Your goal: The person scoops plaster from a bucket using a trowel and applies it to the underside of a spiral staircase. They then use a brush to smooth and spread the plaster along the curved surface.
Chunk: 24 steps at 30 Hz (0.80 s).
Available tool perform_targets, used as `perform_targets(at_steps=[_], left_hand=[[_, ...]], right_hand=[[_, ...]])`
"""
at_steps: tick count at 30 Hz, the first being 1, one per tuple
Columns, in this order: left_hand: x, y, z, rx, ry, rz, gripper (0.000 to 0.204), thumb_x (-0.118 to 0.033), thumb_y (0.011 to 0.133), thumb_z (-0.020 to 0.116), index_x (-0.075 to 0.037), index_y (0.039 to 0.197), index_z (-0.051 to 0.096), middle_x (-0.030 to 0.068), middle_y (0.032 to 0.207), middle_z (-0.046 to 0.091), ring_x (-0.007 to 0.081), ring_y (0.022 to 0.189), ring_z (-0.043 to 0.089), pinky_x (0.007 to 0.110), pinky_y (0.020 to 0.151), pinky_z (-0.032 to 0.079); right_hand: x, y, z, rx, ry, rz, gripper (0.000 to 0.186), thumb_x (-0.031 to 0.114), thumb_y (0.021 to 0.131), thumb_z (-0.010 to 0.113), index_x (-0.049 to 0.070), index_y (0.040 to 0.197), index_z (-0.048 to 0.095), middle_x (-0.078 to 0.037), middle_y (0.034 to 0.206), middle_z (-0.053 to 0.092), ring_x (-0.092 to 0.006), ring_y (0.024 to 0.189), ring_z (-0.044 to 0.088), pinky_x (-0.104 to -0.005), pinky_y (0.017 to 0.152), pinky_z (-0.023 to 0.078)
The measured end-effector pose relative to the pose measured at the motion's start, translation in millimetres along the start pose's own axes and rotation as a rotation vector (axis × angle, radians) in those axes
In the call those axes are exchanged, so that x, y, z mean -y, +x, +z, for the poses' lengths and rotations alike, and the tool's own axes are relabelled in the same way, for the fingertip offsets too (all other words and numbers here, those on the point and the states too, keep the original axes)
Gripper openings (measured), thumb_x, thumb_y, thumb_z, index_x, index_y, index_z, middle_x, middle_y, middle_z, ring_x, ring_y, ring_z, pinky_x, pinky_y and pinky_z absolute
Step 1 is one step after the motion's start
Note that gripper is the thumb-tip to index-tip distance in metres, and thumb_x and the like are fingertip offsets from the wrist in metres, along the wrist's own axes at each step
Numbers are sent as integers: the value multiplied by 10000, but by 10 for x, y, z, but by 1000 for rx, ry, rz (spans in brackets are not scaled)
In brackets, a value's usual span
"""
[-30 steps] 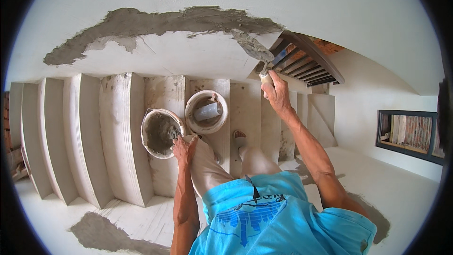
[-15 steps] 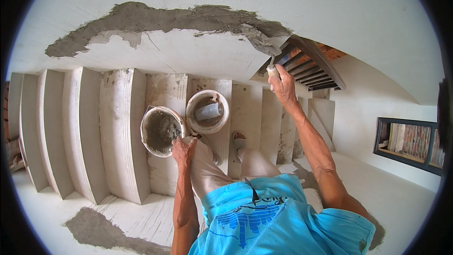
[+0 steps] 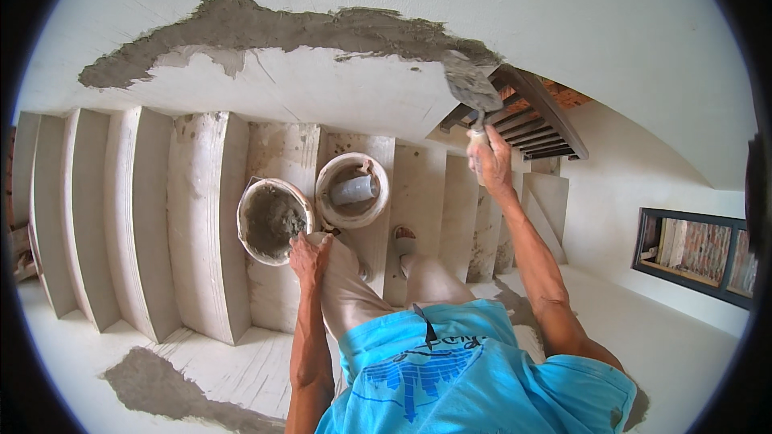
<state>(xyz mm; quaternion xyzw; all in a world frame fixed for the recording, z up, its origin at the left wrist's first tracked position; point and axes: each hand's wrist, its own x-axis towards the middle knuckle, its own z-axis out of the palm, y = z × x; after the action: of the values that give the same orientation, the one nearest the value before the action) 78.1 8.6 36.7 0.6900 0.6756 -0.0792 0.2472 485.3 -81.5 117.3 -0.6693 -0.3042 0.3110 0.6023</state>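
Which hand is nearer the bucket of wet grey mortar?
Left. The left hand is right at the rim of the bucket; the right hand is well off to its right, holding the trowel.

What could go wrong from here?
Mortar could drop off the trowel in the right hand, perhaps onto the nearby railing.
The mortar bucket might tip if the left hand slips off its rim; whether it rests on a step is unclear.
The second bucket, close beside it, could get knocked.
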Motion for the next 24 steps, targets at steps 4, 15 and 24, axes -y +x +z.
perform_targets(at_steps=[4,15,24], left_hand=[[-9,3,-3,11,-31,15,754,-542,761,750,12,1239,570,294,1205,584,457,1085,597,520,925,473],[52,51,15,3,-18,-10,779,-530,748,755,4,1283,564,290,1231,577,446,1104,595,512,939,470],[56,54,-23,45,-40,-7,786,-545,750,748,6,1281,566,294,1237,573,450,1119,584,512,951,464]], right_hand=[[67,194,341,23,-4,-46,130,149,832,530,23,860,547,-15,638,504,-92,509,481,-277,474,416],[-96,106,291,-60,105,-27,253,171,886,516,-6,1043,606,-22,676,540,-87,521,492,-266,473,420],[61,112,579,-21,84,-35,176,204,910,536,35,940,576,-1,667,530,-75,521,490,-254,457,399]])
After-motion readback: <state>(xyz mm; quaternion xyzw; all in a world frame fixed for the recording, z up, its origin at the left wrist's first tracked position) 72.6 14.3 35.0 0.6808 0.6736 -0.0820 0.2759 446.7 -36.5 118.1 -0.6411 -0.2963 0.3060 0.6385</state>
